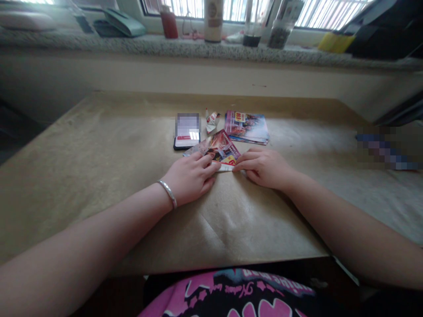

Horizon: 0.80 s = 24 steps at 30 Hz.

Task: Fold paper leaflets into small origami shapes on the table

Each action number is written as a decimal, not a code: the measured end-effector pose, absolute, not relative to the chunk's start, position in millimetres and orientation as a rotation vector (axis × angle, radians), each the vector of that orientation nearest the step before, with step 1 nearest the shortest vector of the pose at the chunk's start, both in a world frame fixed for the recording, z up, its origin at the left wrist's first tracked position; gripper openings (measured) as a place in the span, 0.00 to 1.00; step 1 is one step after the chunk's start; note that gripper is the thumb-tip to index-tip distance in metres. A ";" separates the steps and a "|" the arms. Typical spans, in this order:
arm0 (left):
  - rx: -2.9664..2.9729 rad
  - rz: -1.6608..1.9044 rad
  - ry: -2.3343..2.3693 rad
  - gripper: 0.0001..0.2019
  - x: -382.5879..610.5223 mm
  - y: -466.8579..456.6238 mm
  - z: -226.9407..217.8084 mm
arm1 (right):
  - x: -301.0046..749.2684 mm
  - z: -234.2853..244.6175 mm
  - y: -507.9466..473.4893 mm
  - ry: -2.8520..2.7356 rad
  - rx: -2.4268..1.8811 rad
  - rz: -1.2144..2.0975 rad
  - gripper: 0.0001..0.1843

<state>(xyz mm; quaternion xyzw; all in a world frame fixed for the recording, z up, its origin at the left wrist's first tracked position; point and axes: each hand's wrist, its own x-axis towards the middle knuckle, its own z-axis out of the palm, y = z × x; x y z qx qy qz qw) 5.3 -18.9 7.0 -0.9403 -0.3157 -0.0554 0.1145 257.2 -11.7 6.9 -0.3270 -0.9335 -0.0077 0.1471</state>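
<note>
A colourful printed sheet of paper [222, 147], folded into a triangle with a white strip along its near edge, lies on the table between my hands. My left hand [193, 176], with a silver bangle at the wrist, grips the paper's left part, its fingers on top and partly covering it. With fingertips together, my right hand [264, 167] pinches the near right corner. Just beyond the paper stands a small folded paper figure [212, 121]. To its left is a phone [187, 130], its screen partly blurred out. A stack of printed sheets [247, 127] lies to the right.
A tan cover [132, 127] spreads over the table. Bottles, including a red one [168, 23], line the stone windowsill [185, 47] behind it. A partly blurred blue item [386, 152] lies at the table's right side.
</note>
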 end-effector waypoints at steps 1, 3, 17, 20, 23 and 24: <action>-2.756 -0.164 -0.924 0.18 4.9 -18.7 6.4 | 256.5 6.8 -11.6 -2.686 -0.936 -0.032 0.17; -2.754 -0.166 -0.920 0.18 4.6 -18.6 5.7 | 254.9 6.6 -11.4 -2.692 -0.915 -0.062 0.17; -2.764 -0.140 -0.914 0.19 6.5 -19.5 8.6 | 244.9 2.2 -12.6 -2.723 -0.872 -0.086 0.18; -2.787 -0.112 -0.914 0.20 4.8 -20.0 11.6 | 244.9 0.7 -12.2 -2.723 -0.847 -0.067 0.18; -2.817 -0.067 -0.893 0.22 1.9 -20.4 15.2 | 245.1 -0.7 -12.1 -2.713 -0.841 -0.067 0.18; -2.825 -0.050 -0.880 0.22 1.0 -20.6 16.2 | 245.1 -1.0 -12.0 -2.709 -0.842 -0.067 0.19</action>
